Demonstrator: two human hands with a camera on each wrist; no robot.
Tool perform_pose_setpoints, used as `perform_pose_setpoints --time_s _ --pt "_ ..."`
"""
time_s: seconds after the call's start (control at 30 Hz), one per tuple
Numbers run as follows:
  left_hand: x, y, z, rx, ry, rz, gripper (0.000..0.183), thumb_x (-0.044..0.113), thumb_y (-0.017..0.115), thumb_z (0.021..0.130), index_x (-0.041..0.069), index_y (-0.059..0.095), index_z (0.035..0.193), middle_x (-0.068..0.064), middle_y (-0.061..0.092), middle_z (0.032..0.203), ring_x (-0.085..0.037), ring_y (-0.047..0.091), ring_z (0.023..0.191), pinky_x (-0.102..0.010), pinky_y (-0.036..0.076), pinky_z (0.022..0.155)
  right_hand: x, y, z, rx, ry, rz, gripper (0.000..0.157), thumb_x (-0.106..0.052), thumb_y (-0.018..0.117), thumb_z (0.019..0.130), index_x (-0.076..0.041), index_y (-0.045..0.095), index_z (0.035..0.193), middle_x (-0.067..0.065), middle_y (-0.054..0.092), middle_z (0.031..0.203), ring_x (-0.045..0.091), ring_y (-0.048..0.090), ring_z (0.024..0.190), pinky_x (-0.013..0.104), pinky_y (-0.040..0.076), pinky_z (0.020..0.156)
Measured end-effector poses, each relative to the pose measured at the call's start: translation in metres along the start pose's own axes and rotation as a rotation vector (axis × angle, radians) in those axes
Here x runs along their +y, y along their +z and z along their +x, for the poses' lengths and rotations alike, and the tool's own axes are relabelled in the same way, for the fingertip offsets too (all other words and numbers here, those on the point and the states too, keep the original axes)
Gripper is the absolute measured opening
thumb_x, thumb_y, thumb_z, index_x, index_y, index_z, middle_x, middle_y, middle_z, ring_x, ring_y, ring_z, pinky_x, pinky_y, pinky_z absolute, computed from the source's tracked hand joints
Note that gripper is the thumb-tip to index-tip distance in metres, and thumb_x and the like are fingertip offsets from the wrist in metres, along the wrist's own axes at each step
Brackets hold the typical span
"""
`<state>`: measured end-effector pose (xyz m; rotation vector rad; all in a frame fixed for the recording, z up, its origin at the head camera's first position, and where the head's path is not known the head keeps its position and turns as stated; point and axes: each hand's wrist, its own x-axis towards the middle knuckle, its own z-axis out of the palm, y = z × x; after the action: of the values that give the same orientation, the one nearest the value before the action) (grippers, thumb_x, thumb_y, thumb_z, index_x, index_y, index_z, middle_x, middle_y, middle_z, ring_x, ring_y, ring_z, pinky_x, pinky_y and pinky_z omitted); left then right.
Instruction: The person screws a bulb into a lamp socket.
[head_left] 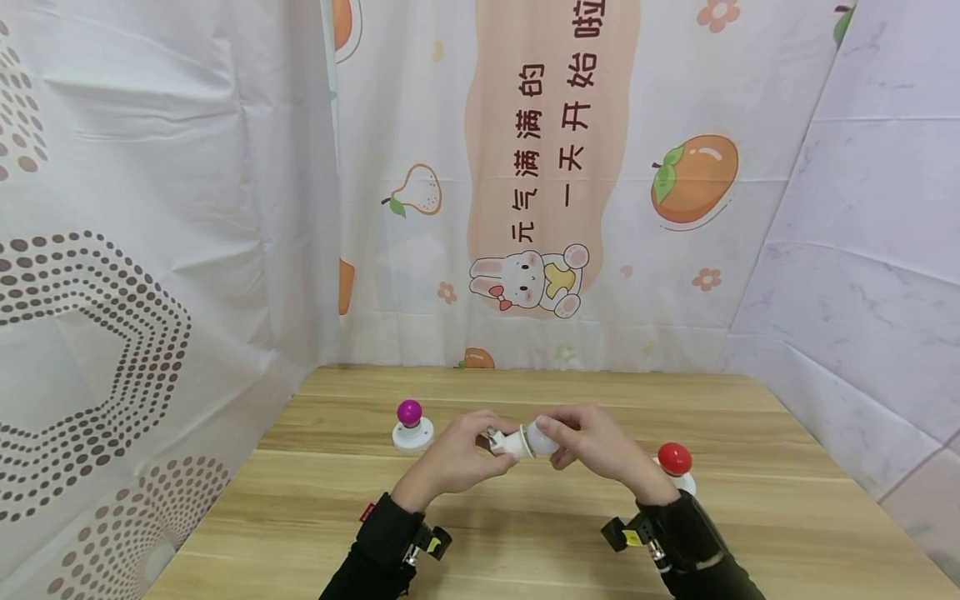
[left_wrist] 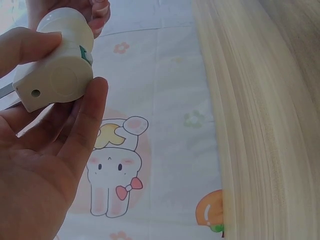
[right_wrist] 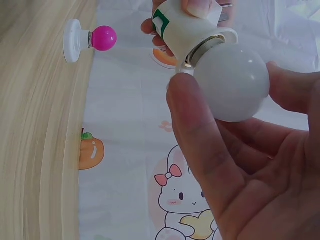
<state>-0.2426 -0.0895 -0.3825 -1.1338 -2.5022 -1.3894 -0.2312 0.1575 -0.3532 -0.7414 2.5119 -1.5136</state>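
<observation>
My left hand (head_left: 455, 458) grips a white plug-in lamp socket (head_left: 514, 444) above the wooden table. Metal prongs stick out of its back, and the right wrist view shows a green switch (right_wrist: 160, 23) on its side. With fingers and thumb, my right hand (head_left: 596, 443) holds a round white light bulb (right_wrist: 232, 82) at the socket's mouth. Some of the bulb's metal base shows between the glass and the socket rim. From the left wrist view, the socket body (left_wrist: 62, 75) lies between thumb and fingers, and the bulb is hidden behind it.
On the wooden table (head_left: 525, 533), a magenta bulb (head_left: 409, 412) stands in a round white base (head_left: 414, 437) at the left. A red bulb (head_left: 674, 458) on a white base (head_left: 687, 482) is by my right forearm, partly covered. Printed curtains (head_left: 405, 275) hang behind and at both sides.
</observation>
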Motion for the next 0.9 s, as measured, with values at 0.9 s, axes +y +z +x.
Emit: perform_pose_setpoints --time_s 0.9 --pt "-0.0028 -0.0013 -0.0019 0.019 0.015 0.019 0.028 0.015 0.076 0.09 0.01 0.074 0.117 0.004 0.068 0.106 -0.01 0.062 0.094 -0.032 0.058 0.084 0.0048 -0.004 -0.0048 -0.013 -0.132 -0.014 0.047 -0.016 0.077 0.092 -0.005 0.062 0.135 0.018 0.059 0.134 0.028 0.065 0.107 0.03 0.059 0.084"
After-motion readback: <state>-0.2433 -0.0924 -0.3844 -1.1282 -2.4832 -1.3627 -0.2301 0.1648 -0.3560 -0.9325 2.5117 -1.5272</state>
